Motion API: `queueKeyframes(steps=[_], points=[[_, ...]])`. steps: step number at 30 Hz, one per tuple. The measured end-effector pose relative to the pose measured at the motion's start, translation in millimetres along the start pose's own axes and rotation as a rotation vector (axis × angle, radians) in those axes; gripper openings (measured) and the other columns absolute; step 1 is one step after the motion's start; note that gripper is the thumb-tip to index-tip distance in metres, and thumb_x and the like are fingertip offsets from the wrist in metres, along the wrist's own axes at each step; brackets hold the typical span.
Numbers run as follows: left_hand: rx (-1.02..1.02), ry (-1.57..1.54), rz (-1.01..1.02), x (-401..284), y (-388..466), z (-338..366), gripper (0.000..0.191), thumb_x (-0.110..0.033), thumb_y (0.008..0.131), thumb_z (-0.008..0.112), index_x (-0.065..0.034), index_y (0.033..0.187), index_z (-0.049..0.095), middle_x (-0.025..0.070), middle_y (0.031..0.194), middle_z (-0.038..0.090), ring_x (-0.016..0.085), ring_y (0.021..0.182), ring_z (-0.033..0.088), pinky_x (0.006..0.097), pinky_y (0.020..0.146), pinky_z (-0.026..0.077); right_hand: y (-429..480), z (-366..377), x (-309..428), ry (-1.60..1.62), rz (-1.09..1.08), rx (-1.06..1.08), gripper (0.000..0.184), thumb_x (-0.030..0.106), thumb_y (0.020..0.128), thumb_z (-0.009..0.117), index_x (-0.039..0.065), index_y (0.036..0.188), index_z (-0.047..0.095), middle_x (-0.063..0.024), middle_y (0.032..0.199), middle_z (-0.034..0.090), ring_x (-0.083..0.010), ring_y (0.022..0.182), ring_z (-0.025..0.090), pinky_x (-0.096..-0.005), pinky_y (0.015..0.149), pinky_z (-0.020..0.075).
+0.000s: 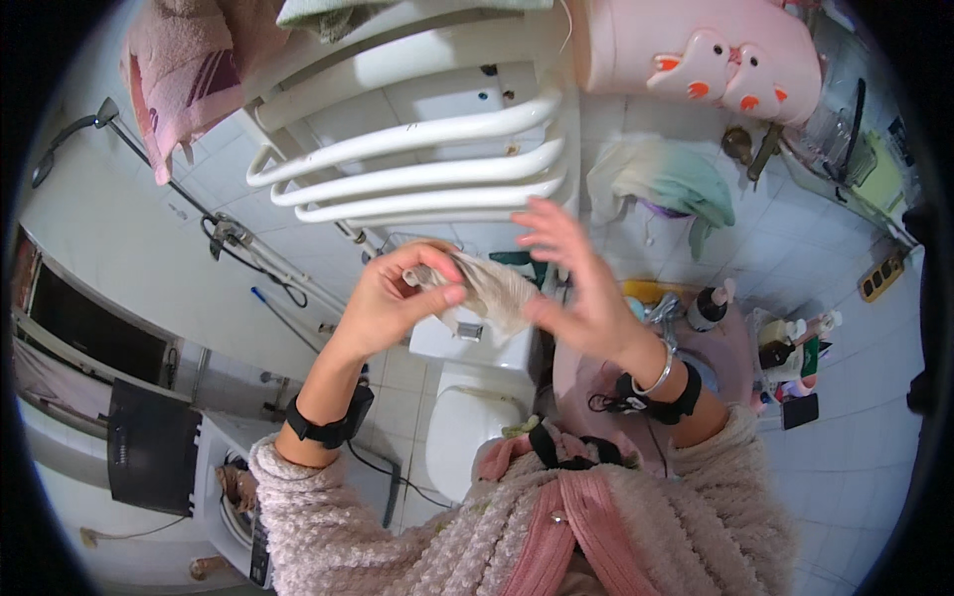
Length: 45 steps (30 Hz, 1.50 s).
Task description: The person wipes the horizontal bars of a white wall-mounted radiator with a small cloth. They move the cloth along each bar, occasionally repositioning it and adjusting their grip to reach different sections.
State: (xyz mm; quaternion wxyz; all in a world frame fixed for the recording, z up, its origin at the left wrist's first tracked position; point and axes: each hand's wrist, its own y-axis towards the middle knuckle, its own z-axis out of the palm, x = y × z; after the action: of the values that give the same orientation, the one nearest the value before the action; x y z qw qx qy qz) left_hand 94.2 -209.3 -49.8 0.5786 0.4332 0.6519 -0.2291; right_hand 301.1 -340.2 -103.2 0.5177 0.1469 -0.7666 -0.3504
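Note:
My left hand pinches one bunched end of a small beige ribbed cloth item, possibly a sock. Its loose part spreads toward my right hand. The right fingers are spread wide and point up, and the thumb overlaps the cloth's right edge; whether it touches cannot be told. Both hands are raised over the cistern of a white toilet, below a white tubular towel rail.
A pink washbasin with a tap and a pump bottle stands at the right. More bottles crowd a wall shelf. A green-white cloth hangs above the basin. An open-lidded washing machine is at lower left.

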Motion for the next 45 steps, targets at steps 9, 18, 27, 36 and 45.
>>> queueKeyframes(steps=[9, 18, 27, 36, 45], points=[[0.111, 0.761, 0.543, -45.5, 48.9, -13.0, 0.035, 0.001, 0.077, 0.075, -0.0105, 0.11, 0.075, 0.0044, 0.094, 0.065, 0.015, 0.082, 0.063, 0.0275, 0.067, 0.053, 35.6, -21.3, 21.5, -0.384, 0.03, 0.068, 0.034, 0.01, 0.092, 0.062, 0.005, 0.125, 0.06, -0.0191, 0.098, 0.065, -0.0371, 0.085, 0.064, -0.0386, 0.075, 0.0516], [-0.191, 1.08, 0.967, -69.4, 177.6, -12.9, 0.021, -0.011, 0.077, 0.069, -0.0122, 0.098, 0.074, 0.011, 0.094, 0.068, 0.03, 0.077, 0.066, 0.0371, 0.069, 0.054, 108.6, -66.1, -5.0, -1.046, -0.389, -0.3, 0.026, 0.006, 0.086, 0.068, 0.006, 0.112, 0.067, -0.011, 0.077, 0.063, -0.0241, 0.06, 0.06, -0.0318, 0.055, 0.0485], [0.294, 1.154, 0.764, -78.9, 220.6, -6.1, 0.023, -0.016, 0.084, 0.06, -0.0115, 0.101, 0.074, 0.0142, 0.089, 0.07, 0.036, 0.084, 0.066, 0.041, 0.077, 0.053, 91.4, -55.3, -55.7, -0.936, -0.165, -0.287, 0.039, 0.006, 0.087, 0.061, 0.009, 0.125, 0.062, -0.0107, 0.069, 0.058, -0.0293, 0.059, 0.06, -0.0391, 0.054, 0.049], [0.247, 1.179, 0.428, -80.3, 199.6, -20.8, 0.026, -0.022, 0.092, 0.06, -0.0071, 0.111, 0.07, 0.0146, 0.092, 0.07, 0.03, 0.083, 0.066, 0.0357, 0.076, 0.051, 109.4, -44.3, -48.7, -0.872, -0.166, -0.411, 0.05, 0.0, 0.085, 0.063, 0.014, 0.133, 0.06, -0.0131, 0.067, 0.056, -0.0286, 0.06, 0.06, -0.0366, 0.055, 0.0479], [0.13, 1.139, 0.231, -90.1, 205.1, 0.5, 0.027, -0.023, 0.092, 0.06, -0.0069, 0.112, 0.069, 0.0168, 0.086, 0.07, 0.028, 0.075, 0.067, 0.035, 0.073, 0.051, 98.1, -42.3, -47.9, -0.668, -0.116, -0.401, 0.054, -0.004, 0.082, 0.064, 0.011, 0.134, 0.059, -0.0147, 0.065, 0.05, -0.0307, 0.056, 0.053, -0.0371, 0.056, 0.0456]])
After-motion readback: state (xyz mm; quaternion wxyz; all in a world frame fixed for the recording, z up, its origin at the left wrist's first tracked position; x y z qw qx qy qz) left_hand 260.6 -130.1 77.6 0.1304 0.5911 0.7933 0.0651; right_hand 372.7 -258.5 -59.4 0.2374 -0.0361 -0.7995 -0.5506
